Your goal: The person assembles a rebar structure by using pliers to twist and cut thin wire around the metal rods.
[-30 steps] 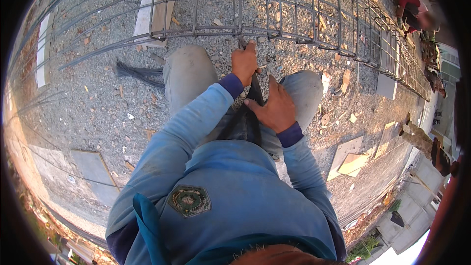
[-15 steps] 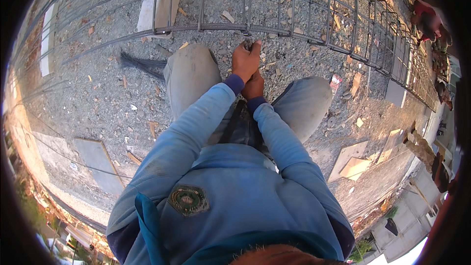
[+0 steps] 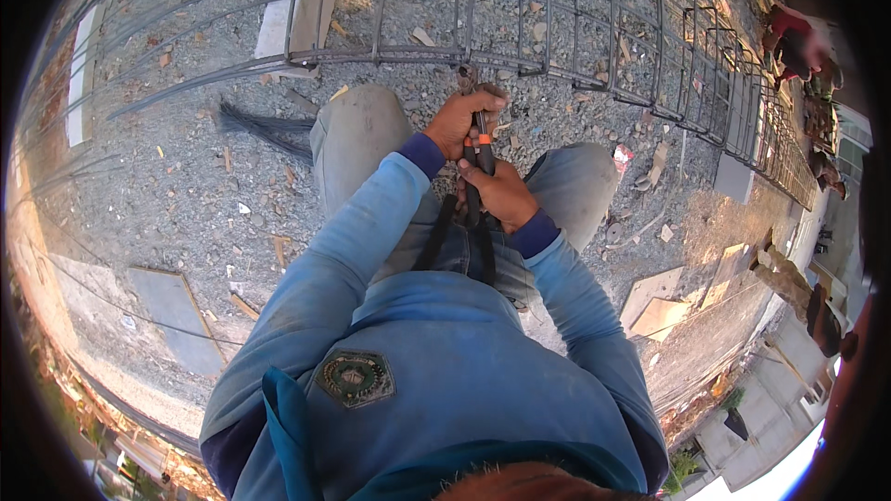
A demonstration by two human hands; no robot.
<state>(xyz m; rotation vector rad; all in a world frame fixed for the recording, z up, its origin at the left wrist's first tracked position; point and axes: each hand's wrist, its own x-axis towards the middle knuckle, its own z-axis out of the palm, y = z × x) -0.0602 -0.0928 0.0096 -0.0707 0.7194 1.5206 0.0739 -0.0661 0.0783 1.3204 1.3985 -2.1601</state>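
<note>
Between my knees I hold pincers point(image 3: 484, 140) with dark handles and orange bands. Their metal head points up at a lower bar of the rebar cage point(image 3: 418, 51), close to a crossing with a stirrup; whether the jaws bite on wire cannot be made out. My left hand point(image 3: 453, 122) is closed round the upper part of the pincers, just below that bar. Lower down, my right hand point(image 3: 503, 195) is closed on the handles, its fingers partly hidden. A bundle of dark tie wire point(image 3: 267, 130) lies on the gravel left of my left knee.
The cage runs across the far side and curves away right. A pale board point(image 3: 302, 9) lies under it. Wood scraps and flat boards point(image 3: 176, 311) are scattered on the gravel point(image 3: 269, 195). Another person point(image 3: 794, 46) is at the far right, beside the cage.
My right hand has come down and apart from my left, which baring shows the pincers' handles. My left hand has shifted slightly down and left, and its thumb now reaches right.
</note>
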